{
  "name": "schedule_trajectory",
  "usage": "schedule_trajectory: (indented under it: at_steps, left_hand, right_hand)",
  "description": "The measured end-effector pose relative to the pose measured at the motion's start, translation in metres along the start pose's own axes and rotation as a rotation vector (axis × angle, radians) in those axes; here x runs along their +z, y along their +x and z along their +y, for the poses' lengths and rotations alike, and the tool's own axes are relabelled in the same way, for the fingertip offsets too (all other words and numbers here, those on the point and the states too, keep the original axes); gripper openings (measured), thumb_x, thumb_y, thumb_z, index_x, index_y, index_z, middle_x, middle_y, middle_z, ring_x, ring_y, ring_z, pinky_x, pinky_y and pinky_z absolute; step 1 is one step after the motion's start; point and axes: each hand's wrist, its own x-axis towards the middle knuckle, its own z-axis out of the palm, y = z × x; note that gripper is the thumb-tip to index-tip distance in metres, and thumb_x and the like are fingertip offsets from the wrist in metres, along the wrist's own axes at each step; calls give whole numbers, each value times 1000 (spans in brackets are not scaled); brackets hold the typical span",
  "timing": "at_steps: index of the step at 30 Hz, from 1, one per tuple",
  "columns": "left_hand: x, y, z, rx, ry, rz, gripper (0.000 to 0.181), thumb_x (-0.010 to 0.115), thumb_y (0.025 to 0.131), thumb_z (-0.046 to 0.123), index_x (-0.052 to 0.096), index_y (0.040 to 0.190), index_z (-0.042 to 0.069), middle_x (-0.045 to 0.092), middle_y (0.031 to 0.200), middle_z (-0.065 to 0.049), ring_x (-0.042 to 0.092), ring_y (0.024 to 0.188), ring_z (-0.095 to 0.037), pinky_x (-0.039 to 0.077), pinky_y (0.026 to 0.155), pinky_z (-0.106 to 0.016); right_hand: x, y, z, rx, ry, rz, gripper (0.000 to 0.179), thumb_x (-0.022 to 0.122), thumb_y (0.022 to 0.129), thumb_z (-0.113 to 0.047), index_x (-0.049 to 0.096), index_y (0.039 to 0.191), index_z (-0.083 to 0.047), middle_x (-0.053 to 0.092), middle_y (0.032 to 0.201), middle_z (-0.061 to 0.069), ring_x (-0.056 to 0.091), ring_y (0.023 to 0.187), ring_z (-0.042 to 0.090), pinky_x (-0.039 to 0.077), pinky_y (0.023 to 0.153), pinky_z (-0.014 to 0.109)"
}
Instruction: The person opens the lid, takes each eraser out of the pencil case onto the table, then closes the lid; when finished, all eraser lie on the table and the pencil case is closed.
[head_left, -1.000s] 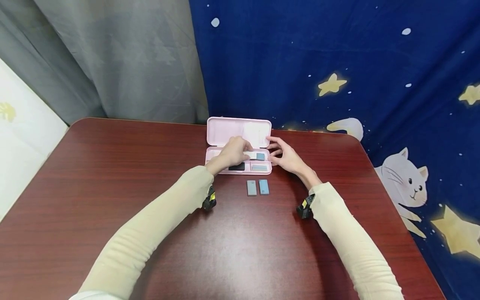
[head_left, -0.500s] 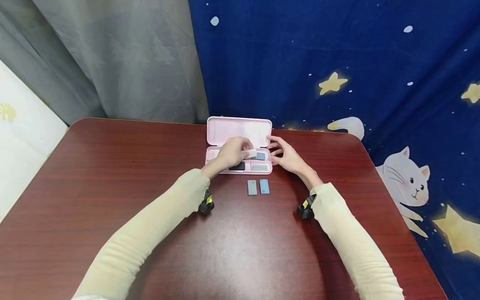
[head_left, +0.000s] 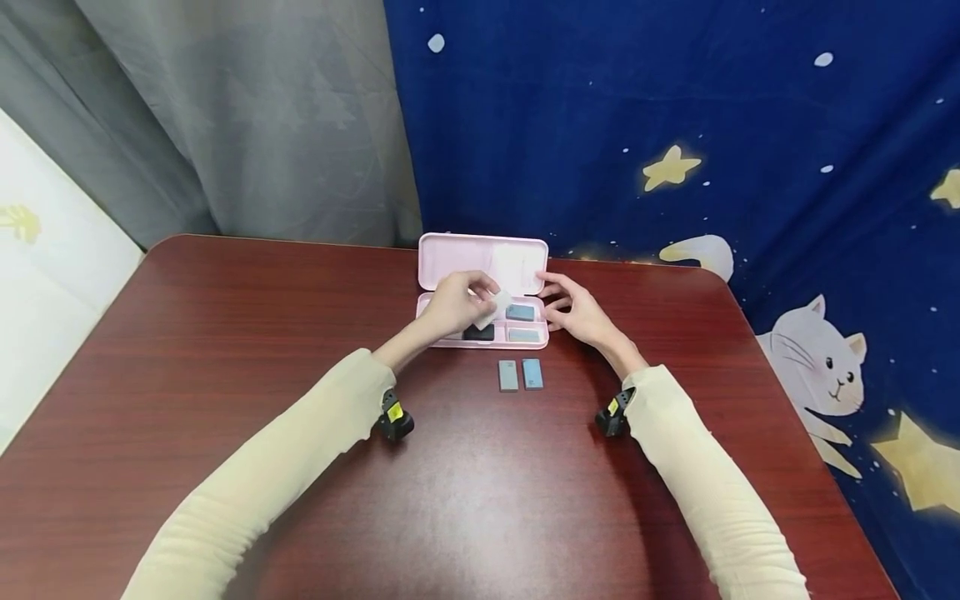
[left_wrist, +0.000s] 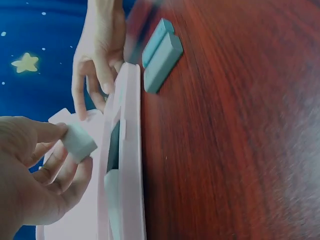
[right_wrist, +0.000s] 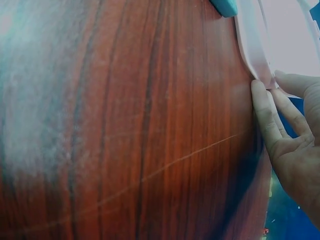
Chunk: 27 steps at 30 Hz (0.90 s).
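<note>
In the head view, my left hand [head_left: 453, 307] pinches a small white eraser [head_left: 493, 311] between thumb and fingertips, raised above a pink pencil case [head_left: 453, 260]. The left wrist view shows the eraser [left_wrist: 79, 142] tilted in the grip. The case lies with its lid back at the table's far edge. Against its right end rest the extended fingers of my right hand [head_left: 587, 320]; the right wrist view shows these fingertips touching the case [right_wrist: 260, 65]. Inside the case are a blue-grey block [head_left: 521, 312], a paler block [head_left: 523, 335] and a black piece [head_left: 478, 332]. My left hand hides the case's left part.
A grey eraser-like block [head_left: 508, 376] and a blue one [head_left: 532, 374] lie side by side on the reddish-brown table [head_left: 300, 333], just in front of the case. Behind the table hang a grey curtain [head_left: 300, 125] and a blue one [head_left: 525, 125].
My left hand has lifted the white eraser out of the case's back compartment and tilted it, drawing slightly left. The blue-grey block there shows more fully. My right hand stays at the case's end.
</note>
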Motion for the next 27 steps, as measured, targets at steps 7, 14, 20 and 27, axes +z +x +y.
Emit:
schedule_trajectory:
  at_steps: [7, 14, 20, 27]
  left_hand:
    - [3, -22, 0, -161, -294, -67, 27, 67, 85, -1, 63, 111, -1, 64, 83, -11, 61, 61, -15, 58, 54, -31]
    - [10, -45, -12, -246, -513, -78, 42, 63, 87, -7, 55, 128, 0, 62, 82, -13, 65, 66, -18, 60, 59, -38]
    - [10, -58, -8, -272, -563, -66, 35, 63, 86, -8, 60, 120, 1, 58, 83, -13, 64, 68, -20, 59, 59, -41]
    - [9, -78, -6, -314, -583, -87, 36, 65, 87, -7, 58, 122, -1, 59, 86, -14, 65, 70, -24, 59, 61, -44]
  right_hand:
    - [2, -1, 0, -5, -2, -1, 61, 57, 87, 14, 40, 143, -3, 53, 118, 27, 58, 94, 39, 60, 64, 38]
    - [2, 0, 0, 1, -17, 3, 61, 58, 88, 13, 40, 144, -4, 54, 119, 27, 58, 95, 41, 60, 65, 38]
    - [1, -5, -17, 9, 1, -16, 60, 55, 87, 15, 38, 143, 4, 50, 120, 35, 56, 97, 49, 58, 68, 51]
    - [2, -7, -22, 2, -11, -27, 59, 56, 88, 13, 37, 143, 5, 50, 120, 34, 57, 96, 46, 59, 68, 48]
